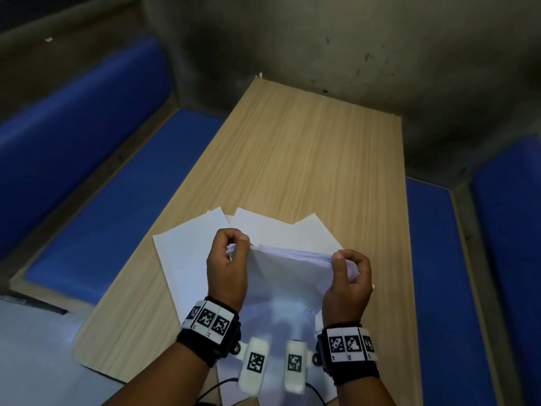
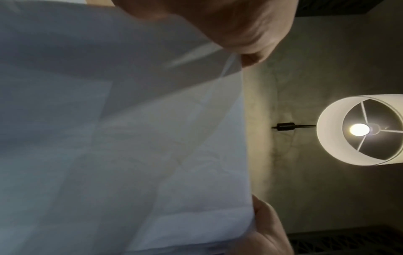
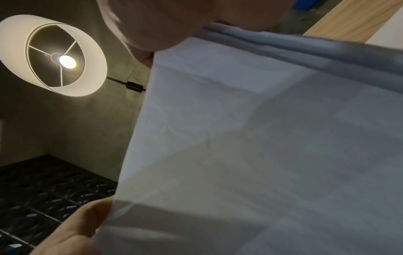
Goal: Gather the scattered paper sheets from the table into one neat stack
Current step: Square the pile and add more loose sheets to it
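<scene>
now | two hands [image 1: 227, 266] [image 1: 349, 281] pinching one paper bundle [image 1: 288, 276] | three loose sheets [image 1: 187, 253] on table [image 1: 307, 159]

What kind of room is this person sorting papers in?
Probably a booth-style seating nook, as in a cafe or canteen. A long wooden table runs between blue padded benches set against a bare grey wall, and a drum-shaded lamp hangs overhead.

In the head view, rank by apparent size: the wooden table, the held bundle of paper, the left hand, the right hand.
1. wooden table
2. held bundle of paper
3. left hand and right hand: they look alike, so no ranking.
</scene>
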`<state>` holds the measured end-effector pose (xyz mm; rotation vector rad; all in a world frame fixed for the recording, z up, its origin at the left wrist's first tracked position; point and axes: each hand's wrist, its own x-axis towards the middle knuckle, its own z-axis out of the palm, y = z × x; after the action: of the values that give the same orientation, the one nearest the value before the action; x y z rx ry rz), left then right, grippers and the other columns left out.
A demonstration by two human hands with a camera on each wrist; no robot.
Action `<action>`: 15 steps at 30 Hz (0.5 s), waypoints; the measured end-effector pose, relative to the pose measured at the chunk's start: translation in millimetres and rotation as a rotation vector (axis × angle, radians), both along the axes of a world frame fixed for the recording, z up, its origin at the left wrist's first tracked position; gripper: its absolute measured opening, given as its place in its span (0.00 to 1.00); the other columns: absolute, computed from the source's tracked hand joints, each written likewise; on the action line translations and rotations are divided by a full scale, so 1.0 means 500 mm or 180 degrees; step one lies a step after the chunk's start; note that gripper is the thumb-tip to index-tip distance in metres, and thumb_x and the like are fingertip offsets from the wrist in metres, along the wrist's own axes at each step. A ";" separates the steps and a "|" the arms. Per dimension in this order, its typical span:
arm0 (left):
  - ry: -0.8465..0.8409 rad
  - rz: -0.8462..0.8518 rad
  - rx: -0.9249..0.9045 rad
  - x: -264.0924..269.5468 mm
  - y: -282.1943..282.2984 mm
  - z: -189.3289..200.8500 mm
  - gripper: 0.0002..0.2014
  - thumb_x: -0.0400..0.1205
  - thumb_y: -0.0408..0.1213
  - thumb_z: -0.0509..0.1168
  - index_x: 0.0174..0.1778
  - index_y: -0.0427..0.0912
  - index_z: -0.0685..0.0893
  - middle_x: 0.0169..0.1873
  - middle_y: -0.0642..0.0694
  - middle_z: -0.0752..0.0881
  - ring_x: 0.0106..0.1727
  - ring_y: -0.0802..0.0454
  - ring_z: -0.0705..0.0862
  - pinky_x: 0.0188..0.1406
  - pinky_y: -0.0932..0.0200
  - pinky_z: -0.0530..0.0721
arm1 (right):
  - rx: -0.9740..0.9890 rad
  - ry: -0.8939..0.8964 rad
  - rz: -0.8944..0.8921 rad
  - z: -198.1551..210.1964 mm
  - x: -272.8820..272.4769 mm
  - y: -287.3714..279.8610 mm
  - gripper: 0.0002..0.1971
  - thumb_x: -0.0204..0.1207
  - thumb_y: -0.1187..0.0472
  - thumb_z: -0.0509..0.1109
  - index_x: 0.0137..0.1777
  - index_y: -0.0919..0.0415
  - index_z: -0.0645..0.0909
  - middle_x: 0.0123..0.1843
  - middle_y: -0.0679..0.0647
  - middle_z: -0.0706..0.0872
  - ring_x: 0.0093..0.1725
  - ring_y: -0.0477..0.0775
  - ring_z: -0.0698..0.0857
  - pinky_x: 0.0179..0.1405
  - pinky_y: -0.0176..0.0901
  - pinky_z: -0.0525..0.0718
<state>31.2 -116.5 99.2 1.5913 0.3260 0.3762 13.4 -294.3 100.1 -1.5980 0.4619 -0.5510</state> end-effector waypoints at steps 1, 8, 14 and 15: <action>0.0009 -0.0034 -0.0035 -0.003 0.001 -0.004 0.10 0.80 0.47 0.65 0.46 0.44 0.82 0.38 0.64 0.85 0.43 0.67 0.82 0.43 0.78 0.76 | 0.0039 -0.0001 -0.0033 -0.004 -0.001 -0.002 0.07 0.74 0.50 0.69 0.46 0.51 0.81 0.44 0.46 0.86 0.48 0.55 0.86 0.54 0.69 0.86; -0.0051 -0.0264 -0.0166 -0.018 0.007 -0.031 0.18 0.77 0.56 0.60 0.47 0.44 0.85 0.41 0.57 0.87 0.45 0.65 0.83 0.44 0.75 0.77 | 0.0350 -0.0190 -0.0173 -0.011 0.004 -0.003 0.09 0.76 0.53 0.64 0.44 0.57 0.82 0.44 0.60 0.84 0.51 0.72 0.83 0.55 0.75 0.81; 0.0188 -0.0540 -0.0209 0.000 0.027 -0.050 0.18 0.71 0.59 0.65 0.44 0.47 0.83 0.38 0.56 0.85 0.42 0.58 0.81 0.42 0.64 0.78 | 0.0692 -0.0050 -0.0085 -0.023 0.010 0.007 0.18 0.74 0.41 0.67 0.36 0.56 0.81 0.37 0.58 0.81 0.40 0.58 0.80 0.44 0.55 0.79; 0.0230 -0.0696 -0.0293 -0.001 0.035 -0.058 0.20 0.67 0.57 0.68 0.48 0.48 0.83 0.42 0.52 0.86 0.44 0.55 0.83 0.42 0.63 0.80 | 0.0744 -0.0093 -0.0005 -0.025 0.012 0.002 0.16 0.73 0.41 0.67 0.38 0.53 0.82 0.40 0.57 0.82 0.42 0.57 0.82 0.45 0.54 0.80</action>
<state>30.5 -98.7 70.4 1.5345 0.2182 0.1339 19.3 -293.4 87.8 -1.3650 0.4874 -0.5017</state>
